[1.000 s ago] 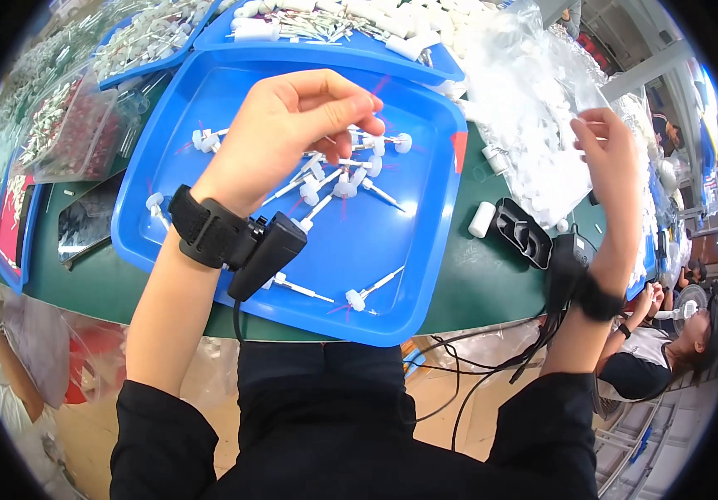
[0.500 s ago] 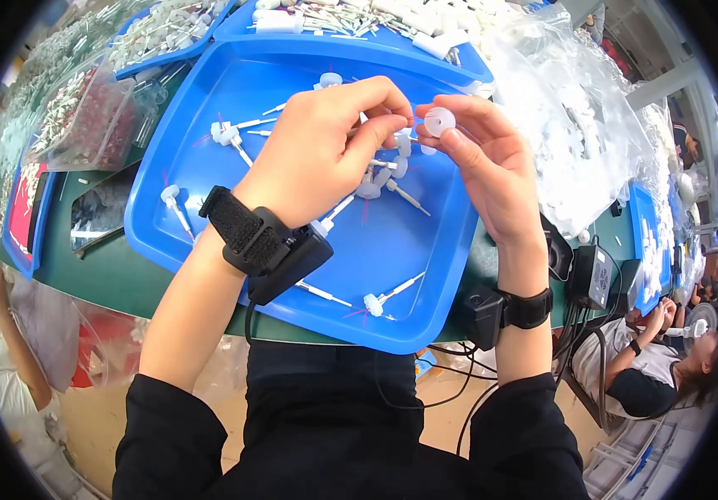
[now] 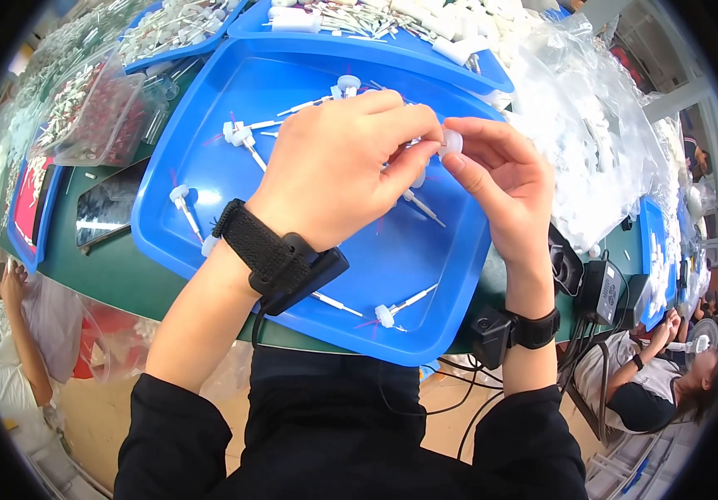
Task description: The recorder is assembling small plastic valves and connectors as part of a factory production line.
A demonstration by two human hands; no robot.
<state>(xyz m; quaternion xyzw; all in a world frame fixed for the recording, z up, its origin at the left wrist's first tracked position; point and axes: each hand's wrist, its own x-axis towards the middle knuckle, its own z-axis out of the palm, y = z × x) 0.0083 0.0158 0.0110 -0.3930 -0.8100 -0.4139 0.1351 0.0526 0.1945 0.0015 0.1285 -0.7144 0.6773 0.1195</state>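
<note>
Between the thumb and fingers of my right hand (image 3: pixel 516 187) is a small round white plastic piece (image 3: pixel 452 143), shaped like a disc or wheel. My left hand (image 3: pixel 351 158) reaches over from the left, thumb and forefinger pinched at the face of this piece. What the left fingertips grip is too small to make out. Both hands are above a blue tray (image 3: pixel 234 212). In it lie several white assemblies of a round hub with a thin stick, some with pinkish threads, such as the one near the front (image 3: pixel 386 315). My left hand hides part of the tray.
Behind stands another blue tray (image 3: pixel 492 79) heaped with white parts. At the right lies a clear plastic bag (image 3: pixel 580 167) of white pieces, near a black box (image 3: pixel 600 292) with cables. A clear tub (image 3: pixel 97 125) and a dark phone-like slab (image 3: pixel 109 208) are left. People sit at both sides.
My left fingertips have come up against the white plastic piece, which has turned partly away from view. The whole scene has shifted slightly down and right in the picture.
</note>
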